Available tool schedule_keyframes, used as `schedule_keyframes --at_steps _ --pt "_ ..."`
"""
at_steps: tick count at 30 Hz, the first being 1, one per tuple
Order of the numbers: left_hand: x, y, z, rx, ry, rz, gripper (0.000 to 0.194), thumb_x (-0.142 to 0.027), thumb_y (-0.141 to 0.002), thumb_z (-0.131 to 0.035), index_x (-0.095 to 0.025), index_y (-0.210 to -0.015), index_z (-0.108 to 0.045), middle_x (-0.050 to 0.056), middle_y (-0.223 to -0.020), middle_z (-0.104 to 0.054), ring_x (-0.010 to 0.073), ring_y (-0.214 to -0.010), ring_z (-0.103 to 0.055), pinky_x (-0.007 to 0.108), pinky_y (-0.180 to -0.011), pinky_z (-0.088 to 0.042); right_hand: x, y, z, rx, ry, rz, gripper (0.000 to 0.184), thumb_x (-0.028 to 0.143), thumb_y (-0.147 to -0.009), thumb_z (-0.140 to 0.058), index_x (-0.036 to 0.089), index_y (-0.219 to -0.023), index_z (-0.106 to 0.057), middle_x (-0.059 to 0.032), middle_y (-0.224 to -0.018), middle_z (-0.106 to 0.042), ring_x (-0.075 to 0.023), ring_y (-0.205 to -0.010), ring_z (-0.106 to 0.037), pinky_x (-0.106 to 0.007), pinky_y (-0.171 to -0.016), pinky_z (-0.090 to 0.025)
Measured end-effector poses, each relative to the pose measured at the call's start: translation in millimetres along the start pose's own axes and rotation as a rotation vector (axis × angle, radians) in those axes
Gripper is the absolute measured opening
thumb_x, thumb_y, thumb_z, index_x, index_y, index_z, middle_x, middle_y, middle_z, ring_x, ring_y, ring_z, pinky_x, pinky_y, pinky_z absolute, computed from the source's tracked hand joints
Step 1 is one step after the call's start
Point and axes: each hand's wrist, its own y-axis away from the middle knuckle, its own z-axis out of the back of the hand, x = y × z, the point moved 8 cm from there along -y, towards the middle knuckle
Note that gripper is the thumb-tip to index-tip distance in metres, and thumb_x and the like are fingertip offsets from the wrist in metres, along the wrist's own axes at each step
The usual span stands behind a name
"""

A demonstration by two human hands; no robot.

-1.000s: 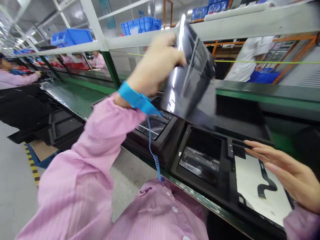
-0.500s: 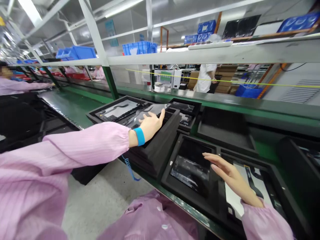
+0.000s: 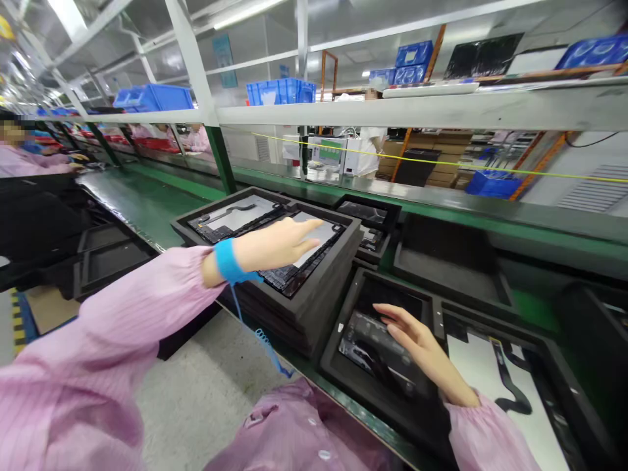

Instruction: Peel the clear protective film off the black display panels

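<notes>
My left hand (image 3: pixel 275 245), with a blue wrist strap and coiled cord, hovers with fingers stretched out over a panel (image 3: pixel 314 245) lying in the top tray of a stack of black foam trays (image 3: pixel 314 304). It holds nothing. My right hand (image 3: pixel 417 343) is flat and open, its fingers reaching into the left pocket of a nearer black tray (image 3: pixel 338 373), over a glossy dark part (image 3: pixel 366 337). The right pocket of that tray holds a white panel with a black flex cable (image 3: pixel 510 386).
More black trays (image 3: pixel 446 265) sit behind on the green conveyor line (image 3: pixel 147 199). Empty trays (image 3: pixel 105 258) lie low at the left. A steel shelf (image 3: pixel 417 111) with blue bins (image 3: pixel 279 91) runs overhead. Other workers in pink sit far left.
My left hand set the dark sheet it held up into the stacked tray and now hovers over it. My right hand slid left from the white panel to the glossy part.
</notes>
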Motion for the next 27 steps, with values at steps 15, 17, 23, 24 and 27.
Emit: schedule_keyframes --at_steps 15,17,23,24,27 --pt "208 160 -136.1 -0.583 -0.075 0.170 0.089 -0.021 -0.085 -0.051 -0.022 -0.150 0.010 0.014 -0.159 0.010 0.0301 -0.147 0.001 0.054 -0.116 -0.016 -45 -94 -94 -0.146 -0.494 -0.481 0.056 0.062 -0.094 -0.027 0.027 -0.132 -0.047 -0.0053 -0.115 -0.063 -0.0212 -0.107 -0.059 -0.036 -0.091 -0.047" --pt "215 159 -156.4 -0.510 -0.086 0.243 0.100 -0.020 -0.079 -0.053 -0.017 -0.147 0.020 0.016 -0.158 0.016 0.0312 -0.146 0.002 0.051 -0.116 -0.017 -52 -96 -92 -0.185 -0.505 -0.518 0.054 0.061 -0.094 -0.027 0.026 -0.128 -0.050 -0.0050 -0.107 -0.065 -0.0212 -0.102 -0.061 -0.035 -0.087 -0.048" --pt "221 153 -184.3 -0.405 -0.187 0.423 0.139 -0.027 -0.043 -0.076 0.010 -0.140 0.016 0.037 -0.149 0.020 0.0456 -0.141 0.008 0.054 -0.116 -0.011 -59 -101 -93 -0.286 -0.584 -0.470 0.040 0.053 -0.092 -0.036 0.023 -0.105 -0.059 0.0003 -0.075 -0.066 -0.0185 -0.070 -0.062 -0.030 -0.067 -0.050" --pt "224 152 -188.4 -0.395 -0.186 0.462 0.144 -0.029 -0.038 -0.078 0.015 -0.139 0.015 0.040 -0.146 0.020 0.0479 -0.140 0.008 0.055 -0.116 -0.011 -59 -100 -95 -0.317 -0.597 -0.456 0.038 0.054 -0.090 -0.041 0.022 -0.098 -0.059 0.0016 -0.067 -0.063 -0.0174 -0.062 -0.060 -0.029 -0.062 -0.049" --pt "236 150 -194.1 -0.409 -0.139 0.550 0.151 -0.035 -0.039 -0.080 0.013 -0.137 0.024 0.039 -0.147 0.020 0.0448 -0.139 0.008 0.052 -0.118 -0.013 -61 -94 -99 -0.423 -0.621 -0.426 0.039 0.060 -0.079 -0.053 0.020 -0.081 -0.056 0.0056 -0.051 -0.053 -0.0127 -0.044 -0.047 -0.024 -0.046 -0.042"
